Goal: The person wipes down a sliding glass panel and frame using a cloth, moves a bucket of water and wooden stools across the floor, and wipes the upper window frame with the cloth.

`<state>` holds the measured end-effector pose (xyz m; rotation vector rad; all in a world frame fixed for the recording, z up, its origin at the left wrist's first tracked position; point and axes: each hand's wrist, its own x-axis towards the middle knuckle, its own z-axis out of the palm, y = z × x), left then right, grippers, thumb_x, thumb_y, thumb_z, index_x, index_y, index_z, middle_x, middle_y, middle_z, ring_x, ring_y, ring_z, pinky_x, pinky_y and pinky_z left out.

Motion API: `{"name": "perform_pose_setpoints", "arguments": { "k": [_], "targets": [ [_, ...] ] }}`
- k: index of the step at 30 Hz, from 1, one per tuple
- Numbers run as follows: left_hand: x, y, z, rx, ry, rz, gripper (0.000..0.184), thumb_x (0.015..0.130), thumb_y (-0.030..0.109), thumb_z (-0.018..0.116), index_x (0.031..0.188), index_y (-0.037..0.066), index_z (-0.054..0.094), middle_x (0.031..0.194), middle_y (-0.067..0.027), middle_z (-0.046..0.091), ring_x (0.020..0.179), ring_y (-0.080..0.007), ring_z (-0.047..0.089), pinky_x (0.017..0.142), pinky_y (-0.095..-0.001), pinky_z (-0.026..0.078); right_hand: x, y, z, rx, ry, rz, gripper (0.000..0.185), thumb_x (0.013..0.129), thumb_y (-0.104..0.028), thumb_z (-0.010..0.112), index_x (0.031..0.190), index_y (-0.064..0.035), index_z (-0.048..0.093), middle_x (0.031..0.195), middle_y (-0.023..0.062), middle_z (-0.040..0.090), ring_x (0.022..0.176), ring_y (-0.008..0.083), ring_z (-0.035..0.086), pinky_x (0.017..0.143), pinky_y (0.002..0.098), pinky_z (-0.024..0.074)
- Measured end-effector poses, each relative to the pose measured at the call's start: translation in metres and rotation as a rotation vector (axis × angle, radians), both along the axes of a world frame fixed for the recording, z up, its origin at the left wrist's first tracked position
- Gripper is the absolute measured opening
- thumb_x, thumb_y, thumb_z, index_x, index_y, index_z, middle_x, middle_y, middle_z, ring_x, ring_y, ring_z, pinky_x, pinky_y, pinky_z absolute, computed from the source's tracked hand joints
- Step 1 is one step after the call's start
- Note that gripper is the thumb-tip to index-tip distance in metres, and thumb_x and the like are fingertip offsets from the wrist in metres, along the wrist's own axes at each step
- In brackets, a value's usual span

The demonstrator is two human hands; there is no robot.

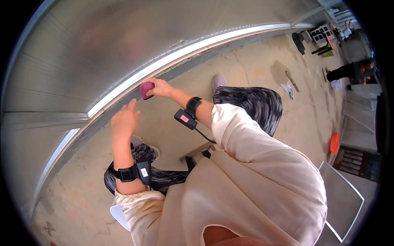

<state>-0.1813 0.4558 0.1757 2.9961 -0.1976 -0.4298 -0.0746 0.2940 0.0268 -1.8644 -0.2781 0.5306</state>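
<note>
My right hand (160,88) is closed around a maroon, rounded thing (146,90), whose exact kind I cannot make out. It is held close to the pale strip (119,95) along the bottom of a translucent wall panel (98,49). Just to its left is my left hand (125,119), fingers stretched toward the same strip and nothing visible in them. A gap separates its fingertips from the maroon thing. Both forearms carry black straps with small boxes; a cable runs from the right box (185,119).
My knees are apart above the concrete floor (176,127), with part of a low wooden stool (199,151) between them. To the right lie a stick-like tool (292,81) and a crumpled white scrap (288,91). Farther off are an orange basin (335,142), a white-edged frame (356,190) and another person (351,71).
</note>
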Motion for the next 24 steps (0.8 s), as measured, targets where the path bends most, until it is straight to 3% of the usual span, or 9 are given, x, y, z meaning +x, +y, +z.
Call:
{"name": "perform_pose_setpoints", "arguments": {
  "k": [1, 3, 4, 6, 10, 13, 18, 19, 24],
  "targets": [
    [0.000, 0.006, 0.002, 0.007, -0.061, 0.057, 0.042, 0.085, 0.024, 0.056, 0.125, 0.013, 0.047, 0.104, -0.0142, 0.061, 0.092, -0.0328, 0.060, 0.075, -0.0430, 0.049, -0.008, 0.005, 0.015, 0.002, -0.014, 0.005, 0.042, 0.070, -0.012, 0.067, 0.111, -0.0128, 0.056, 0.115, 0.0058, 0.057, 0.099, 0.0209, 0.056, 0.084, 0.0344, 0.0482],
    [-0.004, 0.014, 0.006, -0.024, -0.157, 0.098, 0.043, 0.085, 0.024, 0.055, 0.126, 0.013, 0.047, 0.104, -0.0138, 0.060, 0.092, -0.0331, 0.060, 0.075, -0.0438, 0.048, -0.027, -0.002, 0.050, 0.583, 0.553, -0.282, 0.039, 0.072, -0.010, 0.065, 0.110, -0.0112, 0.054, 0.103, 0.0042, 0.057, 0.095, 0.0174, 0.056, 0.081, 0.0369, 0.0492],
    [-0.009, 0.017, 0.008, -0.055, -0.232, 0.134, 0.043, 0.085, 0.024, 0.055, 0.126, 0.013, 0.046, 0.105, -0.0134, 0.060, 0.092, -0.0333, 0.060, 0.075, -0.0445, 0.048, -0.037, -0.012, 0.068, 0.819, 0.628, -0.215, 0.035, 0.075, -0.010, 0.061, 0.109, -0.0113, 0.051, 0.098, 0.0032, 0.056, 0.092, 0.0191, 0.056, 0.081, 0.0404, 0.0495],
    [-0.015, 0.021, 0.013, -0.097, -0.285, 0.143, 0.043, 0.086, 0.024, 0.054, 0.127, 0.013, 0.046, 0.107, -0.0134, 0.060, 0.092, -0.0342, 0.060, 0.075, -0.0454, 0.048, -0.050, -0.029, 0.084, 1.153, 0.777, -0.100, 0.033, 0.081, -0.016, 0.053, 0.112, -0.0060, 0.049, 0.109, 0.0074, 0.057, 0.099, 0.0222, 0.056, 0.089, 0.0436, 0.0463],
    [-0.015, 0.012, 0.016, -0.190, -0.290, 0.197, 0.041, 0.089, 0.030, 0.050, 0.127, 0.013, 0.047, 0.115, -0.0165, 0.056, 0.095, -0.0352, 0.059, 0.077, -0.0440, 0.048, -0.087, -0.043, 0.136, 1.347, 0.818, -0.104, 0.050, 0.086, -0.034, 0.054, 0.125, -0.0036, 0.044, 0.123, 0.0136, 0.052, 0.114, 0.0268, 0.050, 0.096, 0.0478, 0.0409],
    [-0.016, -0.003, 0.016, -1.147, 0.134, 0.490, 0.054, 0.089, 0.041, 0.052, 0.126, 0.003, 0.047, 0.114, -0.0136, 0.058, 0.096, -0.0268, 0.062, 0.070, -0.0343, 0.053, -0.108, -0.041, 0.149, 1.262, 0.765, -0.093, 0.052, 0.088, -0.039, 0.051, 0.125, -0.0024, 0.045, 0.126, 0.0144, 0.051, 0.117, 0.0277, 0.049, 0.097, 0.0487, 0.0395],
    [-0.023, -0.024, 0.009, -1.372, 0.157, 0.446, 0.045, 0.088, 0.034, 0.058, 0.120, 0.003, 0.050, 0.107, -0.0072, 0.059, 0.091, -0.0176, 0.061, 0.066, -0.0294, 0.054, -0.114, -0.036, 0.142, 1.029, 0.553, -0.107, 0.037, 0.083, -0.021, 0.053, 0.115, -0.0028, 0.052, 0.112, 0.0106, 0.058, 0.104, 0.0226, 0.057, 0.093, 0.0435, 0.0428],
    [-0.022, -0.024, 0.004, -1.383, 0.127, 0.479, 0.038, 0.088, 0.032, 0.058, 0.116, 0.007, 0.053, 0.105, -0.0055, 0.058, 0.091, -0.0152, 0.061, 0.068, -0.0290, 0.054, -0.113, -0.039, 0.142, 0.972, 0.541, -0.097, 0.041, 0.079, -0.015, 0.054, 0.119, -0.0039, 0.049, 0.116, 0.0101, 0.055, 0.106, 0.0220, 0.055, 0.093, 0.0436, 0.0422],
    [-0.013, -0.019, 0.008, -1.488, -0.017, 0.599, 0.023, 0.086, 0.016, 0.061, 0.106, 0.008, 0.054, 0.102, -0.0049, 0.058, 0.091, -0.0159, 0.060, 0.073, -0.0315, 0.055, -0.096, -0.058, 0.126, 0.830, 0.518, -0.104, 0.050, 0.081, -0.016, 0.057, 0.127, -0.0066, 0.040, 0.128, 0.0098, 0.045, 0.115, 0.0206, 0.047, 0.091, 0.0413, 0.0438]
  ]
}}
